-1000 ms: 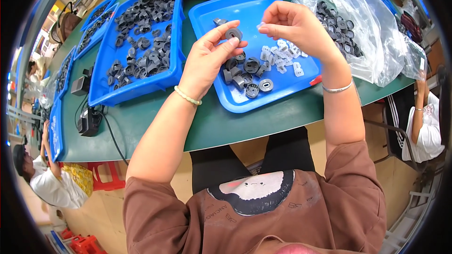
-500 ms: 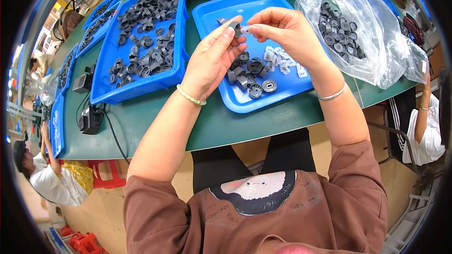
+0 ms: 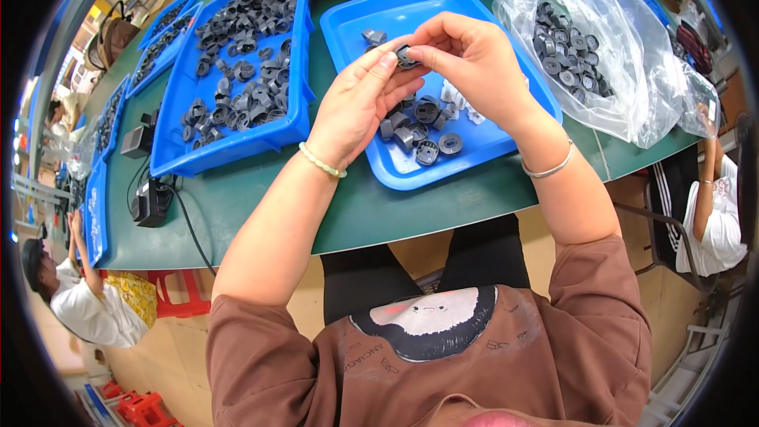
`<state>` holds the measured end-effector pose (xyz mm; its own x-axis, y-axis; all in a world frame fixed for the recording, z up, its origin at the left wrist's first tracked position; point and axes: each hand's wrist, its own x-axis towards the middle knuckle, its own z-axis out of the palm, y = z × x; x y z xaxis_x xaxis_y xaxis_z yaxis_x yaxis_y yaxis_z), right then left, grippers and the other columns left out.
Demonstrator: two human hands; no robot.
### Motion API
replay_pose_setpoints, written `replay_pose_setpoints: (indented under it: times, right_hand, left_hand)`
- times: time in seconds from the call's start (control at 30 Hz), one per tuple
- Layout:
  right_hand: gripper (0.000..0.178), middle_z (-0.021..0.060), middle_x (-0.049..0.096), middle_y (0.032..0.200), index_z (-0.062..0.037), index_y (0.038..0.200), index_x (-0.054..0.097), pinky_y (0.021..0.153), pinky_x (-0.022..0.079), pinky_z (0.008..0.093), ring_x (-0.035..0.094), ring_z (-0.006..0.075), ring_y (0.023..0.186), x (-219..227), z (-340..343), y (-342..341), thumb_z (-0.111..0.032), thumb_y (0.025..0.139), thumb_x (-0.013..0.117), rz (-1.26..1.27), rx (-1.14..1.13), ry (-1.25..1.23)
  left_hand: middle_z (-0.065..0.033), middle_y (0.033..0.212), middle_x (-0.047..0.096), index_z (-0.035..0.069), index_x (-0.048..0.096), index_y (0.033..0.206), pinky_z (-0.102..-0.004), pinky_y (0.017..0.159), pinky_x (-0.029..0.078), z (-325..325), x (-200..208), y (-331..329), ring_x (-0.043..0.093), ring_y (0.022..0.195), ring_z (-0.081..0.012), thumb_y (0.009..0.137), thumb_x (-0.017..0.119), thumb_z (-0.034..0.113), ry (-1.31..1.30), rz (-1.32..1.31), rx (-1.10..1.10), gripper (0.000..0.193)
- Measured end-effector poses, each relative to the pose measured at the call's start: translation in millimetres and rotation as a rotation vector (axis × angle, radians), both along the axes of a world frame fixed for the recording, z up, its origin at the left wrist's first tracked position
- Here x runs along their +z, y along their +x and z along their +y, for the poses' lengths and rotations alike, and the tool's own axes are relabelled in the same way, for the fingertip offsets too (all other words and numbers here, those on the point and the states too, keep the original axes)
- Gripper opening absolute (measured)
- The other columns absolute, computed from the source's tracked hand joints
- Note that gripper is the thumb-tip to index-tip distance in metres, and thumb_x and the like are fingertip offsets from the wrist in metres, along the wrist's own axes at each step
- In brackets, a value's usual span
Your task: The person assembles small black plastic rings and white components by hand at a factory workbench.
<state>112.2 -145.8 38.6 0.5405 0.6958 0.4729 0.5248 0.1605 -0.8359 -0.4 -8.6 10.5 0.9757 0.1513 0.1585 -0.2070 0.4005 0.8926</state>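
Observation:
Above the blue tray (image 3: 402, 180), a dark grey round plastic cap (image 3: 406, 56) is between my two hands. My left hand (image 3: 357, 103) pinches it between thumb and fingers. On its other side my right hand (image 3: 482, 67) is closed, thumb and fingertips pressed against the cap. Any small piece in the right fingertips is hidden. Beneath the hands, several dark grey caps (image 3: 427, 112) lie in the tray, some on their sides. Small white plastic pieces (image 3: 452, 96) lie beside them, partly covered by my right hand. Another grey cap (image 3: 375, 36) rests near the tray's far left.
A deep blue bin (image 3: 297, 122) of many grey caps stands left of the tray. To the right lies a clear plastic bag (image 3: 624, 103) holding more caps. A black power adapter (image 3: 150, 204) and cable sit on the green table (image 3: 379, 225). People sit at both sides.
My right hand has moved left against the cap. The small white piece visible in its fingertips before is now out of sight. My left hand has shifted only slightly.

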Motion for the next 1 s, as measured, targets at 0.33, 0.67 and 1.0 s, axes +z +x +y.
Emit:
replay_pose_setpoints:
  times: [0.33,0.67,1.0]
  right_hand:
    - [0.024,0.0076,0.068,0.083,0.0015,0.095,0.065,0.067,0.052,0.0278,0.063,0.0131,0.074,-21,14,5,-0.017,0.081,0.072,-0.007,-0.25,0.031]
    - [0.024,0.0069,0.066,0.083,0.0018,0.095,0.065,0.066,0.051,0.0256,0.062,0.0113,0.074,-15,10,4,-0.019,0.085,0.069,-0.018,-0.086,-0.085]
    - [0.023,0.0064,0.067,0.084,0.0026,0.097,0.066,0.066,0.05,0.0249,0.06,0.0097,0.075,-7,2,6,-0.017,0.086,0.067,0.056,0.119,-0.149]
  left_hand:
    - [-0.0148,0.128,0.054,-0.002,0.044,0.135,-0.0361,0.104,0.045,-1,-3,2,0.056,0.116,-0.0217,0.102,0.041,0.018,-0.024,-0.018,0.048,0.038]
    - [-0.012,0.122,0.057,0.0,0.048,0.129,-0.0327,0.099,0.047,-3,-5,4,0.058,0.111,-0.0199,0.099,0.05,0.014,0.078,-0.024,0.141,0.033]
    - [-0.0101,0.108,0.063,0.003,0.052,0.123,-0.0296,0.089,0.052,-1,-5,0,0.065,0.098,-0.0178,0.101,0.042,0.015,0.181,-0.02,0.132,0.027]
